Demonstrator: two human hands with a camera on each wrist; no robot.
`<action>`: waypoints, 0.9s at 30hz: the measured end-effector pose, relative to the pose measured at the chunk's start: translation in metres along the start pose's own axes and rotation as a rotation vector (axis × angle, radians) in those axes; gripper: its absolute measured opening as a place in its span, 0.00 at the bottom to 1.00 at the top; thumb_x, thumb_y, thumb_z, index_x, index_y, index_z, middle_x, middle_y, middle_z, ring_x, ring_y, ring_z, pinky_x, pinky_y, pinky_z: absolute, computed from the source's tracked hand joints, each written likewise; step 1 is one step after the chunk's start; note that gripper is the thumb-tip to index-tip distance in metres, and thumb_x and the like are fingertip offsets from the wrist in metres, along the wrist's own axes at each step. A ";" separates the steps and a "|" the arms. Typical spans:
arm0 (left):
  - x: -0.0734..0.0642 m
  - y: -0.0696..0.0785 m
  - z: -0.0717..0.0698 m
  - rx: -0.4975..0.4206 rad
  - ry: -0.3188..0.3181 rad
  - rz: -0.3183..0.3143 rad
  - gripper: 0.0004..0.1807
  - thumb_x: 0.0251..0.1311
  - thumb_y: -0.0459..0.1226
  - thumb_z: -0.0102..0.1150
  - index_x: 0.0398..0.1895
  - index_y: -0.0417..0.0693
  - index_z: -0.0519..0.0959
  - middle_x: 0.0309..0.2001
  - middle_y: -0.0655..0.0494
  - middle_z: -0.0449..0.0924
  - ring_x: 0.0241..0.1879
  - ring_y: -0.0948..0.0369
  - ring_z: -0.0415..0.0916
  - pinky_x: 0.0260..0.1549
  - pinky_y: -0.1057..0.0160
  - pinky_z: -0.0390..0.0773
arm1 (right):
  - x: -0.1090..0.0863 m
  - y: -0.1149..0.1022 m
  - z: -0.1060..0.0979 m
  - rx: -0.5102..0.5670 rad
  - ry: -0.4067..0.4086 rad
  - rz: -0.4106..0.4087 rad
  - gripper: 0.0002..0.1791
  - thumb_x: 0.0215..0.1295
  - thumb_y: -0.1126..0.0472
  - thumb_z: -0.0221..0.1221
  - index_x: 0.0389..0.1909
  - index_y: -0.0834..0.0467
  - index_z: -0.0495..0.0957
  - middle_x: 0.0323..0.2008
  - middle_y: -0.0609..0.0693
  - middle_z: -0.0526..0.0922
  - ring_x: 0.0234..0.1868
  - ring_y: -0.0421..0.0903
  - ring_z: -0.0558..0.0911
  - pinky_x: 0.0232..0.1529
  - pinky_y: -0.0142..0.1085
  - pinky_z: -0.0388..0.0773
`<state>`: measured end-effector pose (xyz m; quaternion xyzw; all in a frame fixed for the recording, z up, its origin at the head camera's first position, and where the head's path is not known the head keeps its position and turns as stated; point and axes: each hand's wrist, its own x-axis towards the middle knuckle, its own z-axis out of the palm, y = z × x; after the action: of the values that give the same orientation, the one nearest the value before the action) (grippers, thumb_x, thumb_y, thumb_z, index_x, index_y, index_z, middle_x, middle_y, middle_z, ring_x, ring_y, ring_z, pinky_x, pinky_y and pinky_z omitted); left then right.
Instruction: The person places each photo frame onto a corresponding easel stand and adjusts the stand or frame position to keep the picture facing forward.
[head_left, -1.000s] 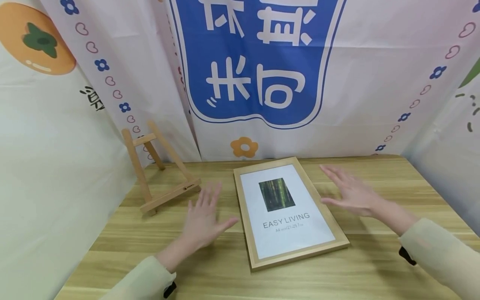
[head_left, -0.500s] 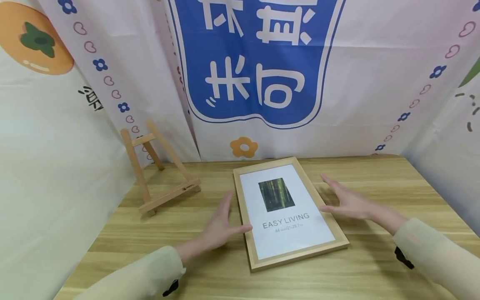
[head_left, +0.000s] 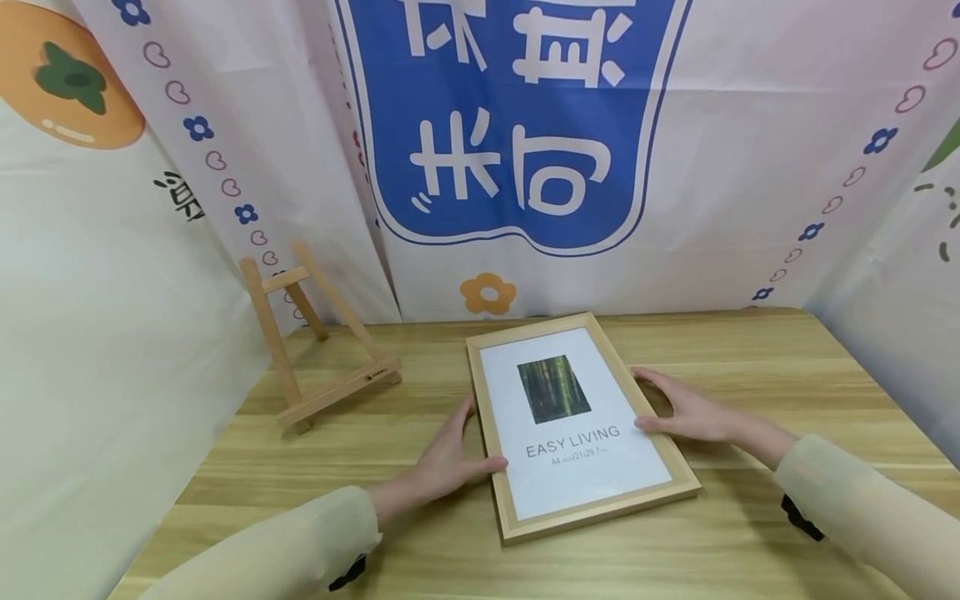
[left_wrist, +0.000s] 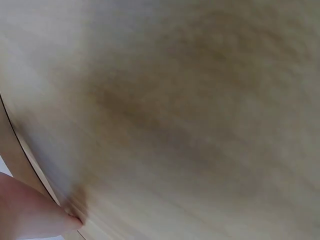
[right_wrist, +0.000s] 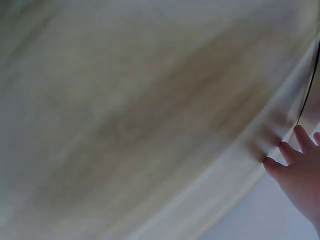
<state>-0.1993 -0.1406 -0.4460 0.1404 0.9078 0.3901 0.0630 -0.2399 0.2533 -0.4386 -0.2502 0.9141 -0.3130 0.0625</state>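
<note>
A wooden picture frame (head_left: pixel 483 400) lies flat on the table, with a white "EASY LIVING" sheet and a small bamboo picture inside. My left hand (head_left: pixel 442 465) holds its left side, thumb over the border and fingers along the outer edge. On the opposite side my right hand (head_left: pixel 693 414) grips the right border the same way, thumb on top. Part of the left hand (left_wrist: pixel 32 212) shows at the frame's edge in the left wrist view. Fingertips (right_wrist: pixel 272 166) meet the table beside the frame in the right wrist view.
A small wooden easel (head_left: pixel 341 392) stands at the back left of the wood-grain table (head_left: pixel 600 567). Printed cloth (head_left: pixel 712 208) hangs behind the table and along both sides.
Both hands have come in to the picture frame from its sides. The left hand moved right and turned, its thumb now on the border. The frame and easel have stayed put.
</note>
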 end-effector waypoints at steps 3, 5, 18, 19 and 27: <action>0.002 0.000 0.002 -0.013 0.001 -0.020 0.62 0.48 0.55 0.72 0.76 0.36 0.45 0.73 0.40 0.53 0.71 0.44 0.50 0.67 0.44 0.57 | 0.000 0.003 0.002 0.026 0.002 -0.015 0.47 0.63 0.47 0.63 0.73 0.66 0.52 0.71 0.69 0.55 0.69 0.70 0.55 0.64 0.66 0.55; 0.003 0.000 0.003 -0.018 0.005 -0.039 0.61 0.48 0.55 0.73 0.75 0.35 0.47 0.73 0.39 0.54 0.70 0.43 0.51 0.67 0.44 0.57 | -0.001 0.003 0.003 0.034 0.006 -0.021 0.46 0.63 0.48 0.63 0.73 0.66 0.53 0.70 0.69 0.56 0.68 0.70 0.56 0.64 0.67 0.55; 0.007 0.009 0.003 -0.028 0.013 -0.094 0.57 0.47 0.49 0.75 0.73 0.32 0.53 0.71 0.33 0.55 0.69 0.38 0.52 0.65 0.41 0.59 | 0.000 0.003 0.004 0.141 0.015 0.013 0.45 0.61 0.53 0.66 0.71 0.69 0.55 0.68 0.72 0.58 0.68 0.71 0.55 0.63 0.68 0.52; 0.007 0.010 0.003 -0.028 0.017 -0.095 0.56 0.47 0.48 0.75 0.73 0.32 0.53 0.71 0.32 0.55 0.69 0.38 0.52 0.65 0.41 0.59 | 0.000 0.003 0.004 0.151 0.017 0.015 0.45 0.61 0.54 0.66 0.71 0.69 0.56 0.68 0.72 0.58 0.68 0.71 0.55 0.64 0.68 0.51; 0.007 0.015 0.006 -0.036 0.064 -0.102 0.53 0.46 0.40 0.75 0.71 0.28 0.55 0.68 0.29 0.57 0.67 0.36 0.53 0.65 0.41 0.59 | 0.002 0.000 0.006 0.226 0.031 0.024 0.44 0.58 0.59 0.68 0.68 0.73 0.57 0.66 0.72 0.61 0.67 0.70 0.57 0.64 0.66 0.52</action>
<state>-0.2014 -0.1247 -0.4391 0.0804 0.9082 0.4069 0.0563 -0.2403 0.2489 -0.4437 -0.2258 0.8767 -0.4172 0.0801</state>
